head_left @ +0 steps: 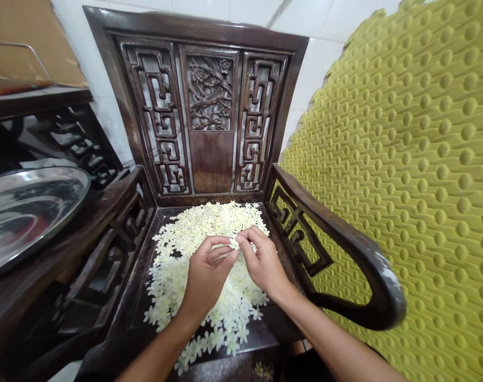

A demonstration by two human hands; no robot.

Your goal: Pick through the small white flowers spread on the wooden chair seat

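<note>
A small white flower [234, 243] is pinched at the fingertips of both hands, above a heap of loose flowers. My left hand [207, 273] has its thumb and fingers curled around the flower's left side. From the other side, my right hand [261, 260] closes thumb and forefinger on it. Beneath them, many white and pale yellow flowers [209, 223] are spread across the seat of a dark carved wooden chair [213, 164]. The hands cover part of the heap, and whatever lies directly between the fingertips is partly hidden.
On the left, a large shiny metal tray [72, 199] rests by the chair's left armrest [114, 199]. The curved right armrest [356, 249] stands before a bumpy yellow-green mat [424, 159]. White wall tiles [316, 58] show behind the chair back.
</note>
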